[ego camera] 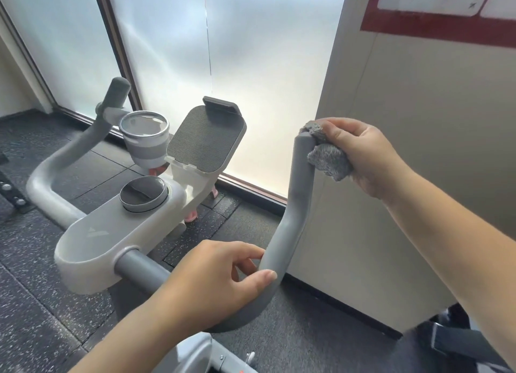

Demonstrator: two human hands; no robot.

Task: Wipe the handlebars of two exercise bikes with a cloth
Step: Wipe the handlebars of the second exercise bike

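Grey handlebar (296, 194) rising between both hands, its tip against the right hand's cloth. Left hand (212, 283) wrapped around the lower bend, thumb on top. Right hand (360, 152) closed on a bunched grey cloth (328, 160), pressed to the bar's upper end. Tablet holder (205, 138) beyond the left hand.

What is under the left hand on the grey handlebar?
Under the left hand lies the lower bend of the grey padded handlebar; thumb and fingers wrap it. The part of the bar beneath the palm is covered. The right hand presses a grey fluffy cloth near the tip.
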